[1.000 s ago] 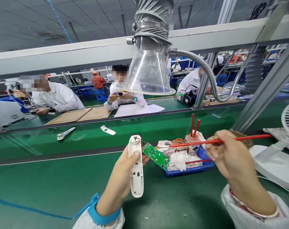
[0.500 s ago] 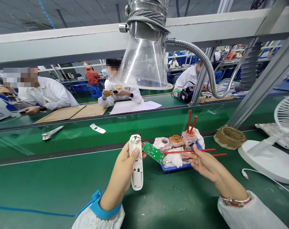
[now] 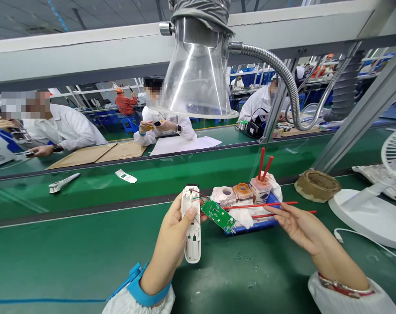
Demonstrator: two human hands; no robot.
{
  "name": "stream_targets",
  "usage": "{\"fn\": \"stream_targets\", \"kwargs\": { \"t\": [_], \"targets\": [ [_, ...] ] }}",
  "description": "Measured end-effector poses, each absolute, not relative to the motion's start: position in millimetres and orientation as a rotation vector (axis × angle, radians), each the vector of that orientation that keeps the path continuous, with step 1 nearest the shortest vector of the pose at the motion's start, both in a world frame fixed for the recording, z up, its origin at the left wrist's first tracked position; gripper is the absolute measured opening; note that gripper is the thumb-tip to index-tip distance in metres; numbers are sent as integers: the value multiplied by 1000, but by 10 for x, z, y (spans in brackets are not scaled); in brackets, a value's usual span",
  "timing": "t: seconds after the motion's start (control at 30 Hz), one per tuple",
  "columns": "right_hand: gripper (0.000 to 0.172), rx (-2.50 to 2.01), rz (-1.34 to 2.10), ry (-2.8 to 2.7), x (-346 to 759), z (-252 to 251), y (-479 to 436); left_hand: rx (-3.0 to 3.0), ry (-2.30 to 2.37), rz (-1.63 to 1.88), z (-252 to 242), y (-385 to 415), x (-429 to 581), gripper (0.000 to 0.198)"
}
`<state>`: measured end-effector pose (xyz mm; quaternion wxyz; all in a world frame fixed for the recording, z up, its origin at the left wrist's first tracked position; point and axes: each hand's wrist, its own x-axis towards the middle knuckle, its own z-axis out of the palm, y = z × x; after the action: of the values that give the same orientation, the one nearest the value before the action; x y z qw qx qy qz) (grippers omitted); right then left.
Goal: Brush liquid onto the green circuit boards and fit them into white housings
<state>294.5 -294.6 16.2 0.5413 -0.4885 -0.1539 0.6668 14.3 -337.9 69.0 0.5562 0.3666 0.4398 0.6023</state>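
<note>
My left hand (image 3: 175, 226) grips a long white plastic housing (image 3: 193, 244), upright, its hollow inner side facing me and my thumb across it. Thin wires join the housing to a green circuit board (image 3: 218, 215), which slants down to the right before a blue tray (image 3: 250, 227). Fingers of my left hand behind the housing are partly hidden. Over the tray's right side, my right hand (image 3: 296, 224) has its fingers stretched out beside a thin red stick (image 3: 250, 206). A second red stick (image 3: 261, 215) passes behind those fingers; its left end is hard to make out.
The tray holds small jars (image 3: 244, 192) and a bottle with red sticks (image 3: 261, 189). To the right are a brown tape roll (image 3: 318, 185) and white fan (image 3: 358, 209). A clear hood (image 3: 198, 83) hangs above. White plastic parts (image 3: 126, 176) lie left; co-workers sit opposite.
My right hand has moved right along the red sticks, which have shifted only slightly. The housing and board have moved a little right with my left hand. The view has tilted slightly.
</note>
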Motion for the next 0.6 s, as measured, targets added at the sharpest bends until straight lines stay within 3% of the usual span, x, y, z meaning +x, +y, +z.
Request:
{"fn": "stream_targets", "kwargs": {
  "t": [0.2,0.33,0.6],
  "targets": [
    [16,-1148,1531,-423,2936,194,-2989,860,998,1416,671,-3369,123,44],
    [9,-1038,1588,-743,2671,253,-3093,858,956,1351,677,-3403,158,39],
    [36,-811,1926,-1080,2228,201,-3184,753,967,1450,521,-3136,82,29]
  ]
}}
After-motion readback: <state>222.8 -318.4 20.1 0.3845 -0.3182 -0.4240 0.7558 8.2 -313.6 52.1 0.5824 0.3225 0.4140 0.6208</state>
